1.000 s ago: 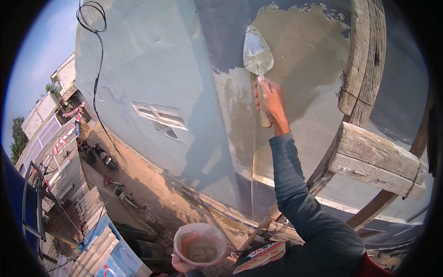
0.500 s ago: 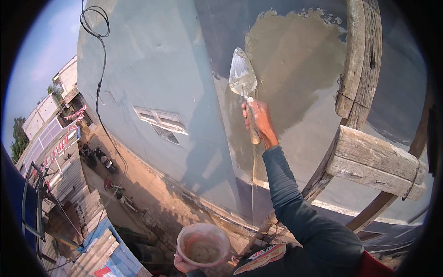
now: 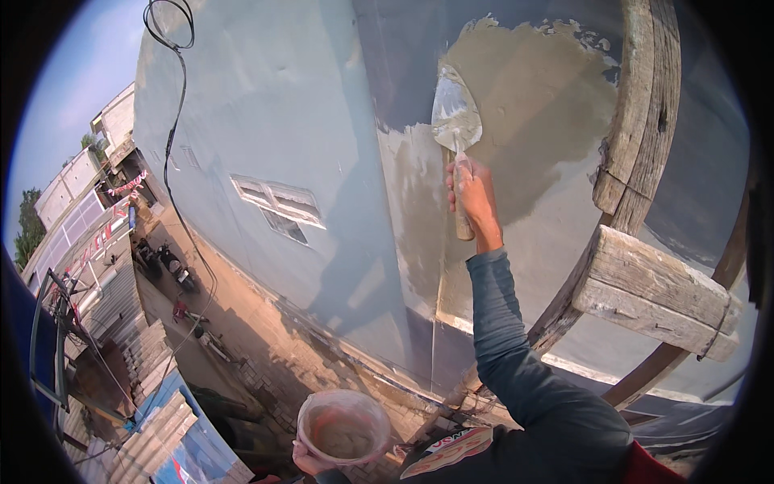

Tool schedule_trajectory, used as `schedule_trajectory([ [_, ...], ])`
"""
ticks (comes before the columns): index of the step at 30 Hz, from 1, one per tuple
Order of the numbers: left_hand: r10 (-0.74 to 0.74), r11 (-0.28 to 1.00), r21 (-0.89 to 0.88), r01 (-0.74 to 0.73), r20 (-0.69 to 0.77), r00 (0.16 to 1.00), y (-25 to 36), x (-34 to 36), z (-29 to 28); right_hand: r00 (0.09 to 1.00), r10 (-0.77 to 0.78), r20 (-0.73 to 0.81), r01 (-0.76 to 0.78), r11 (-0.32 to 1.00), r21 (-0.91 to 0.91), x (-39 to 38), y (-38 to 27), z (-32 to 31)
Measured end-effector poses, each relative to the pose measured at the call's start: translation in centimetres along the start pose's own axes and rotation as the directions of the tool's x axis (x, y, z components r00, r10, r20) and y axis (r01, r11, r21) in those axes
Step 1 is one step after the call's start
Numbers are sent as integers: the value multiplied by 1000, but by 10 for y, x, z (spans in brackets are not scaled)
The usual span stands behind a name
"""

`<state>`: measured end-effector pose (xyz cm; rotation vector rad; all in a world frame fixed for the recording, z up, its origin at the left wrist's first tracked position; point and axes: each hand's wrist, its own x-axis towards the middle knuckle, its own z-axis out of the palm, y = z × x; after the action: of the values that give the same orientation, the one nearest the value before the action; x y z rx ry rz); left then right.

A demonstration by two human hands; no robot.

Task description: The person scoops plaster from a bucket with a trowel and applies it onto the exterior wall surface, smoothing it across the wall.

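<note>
My right hand (image 3: pixel 476 198) is wrapped round the wooden handle of a trowel (image 3: pixel 456 109). The trowel's pointed blade, smeared with grey mortar, lies at the left border of a wet mortar patch (image 3: pixel 540 105) on the wall. At the bottom of the view my left hand (image 3: pixel 310 461) grips the side of a bucket (image 3: pixel 379 415). Grey mortar (image 3: pixel 343 440) lies inside that bucket. Most of the left hand's fingers are hidden by the bucket wall.
Weathered wooden beams (image 3: pixel 637 129), bound with wire, rise at the right, with a short crosspiece (image 3: pixel 653 294) below. A black cable (image 3: pixel 173 129) hangs before the pale blue wall (image 3: pixel 282 97). Far below, motorcycles (image 3: pixel 173 266) stand by a paved lane; corrugated roofing (image 3: pixel 137 315) lies left.
The trowel and my right hand have moved up and to the right along the mortar's border. In the view, the bucket and left hand sit slightly further left.
</note>
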<state>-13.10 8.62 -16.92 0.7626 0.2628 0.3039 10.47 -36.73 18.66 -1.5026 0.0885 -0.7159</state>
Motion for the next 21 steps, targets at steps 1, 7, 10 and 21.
schedule_trajectory([
  [1, -14, 1000, 1, 14, 0, 1000, -4, 3, -3, 1000, 21, -15, -22, 1000, -10, -1, 2, -4],
  [7, 94, 988, 130, -84, -73, 993, -8, 0, 3, 997, 69, -35, -71, 996, -48, -22, 22, -11],
  [10, 108, 987, 137, -84, -174, 979, -8, 0, 0, 997, 78, -19, -79, 996, -51, -31, 40, -19],
  [21, 66, 990, 127, -61, -34, 997, 4, -14, 35, 943, 210, 258, -297, 882, 366, -48, 72, -10],
])
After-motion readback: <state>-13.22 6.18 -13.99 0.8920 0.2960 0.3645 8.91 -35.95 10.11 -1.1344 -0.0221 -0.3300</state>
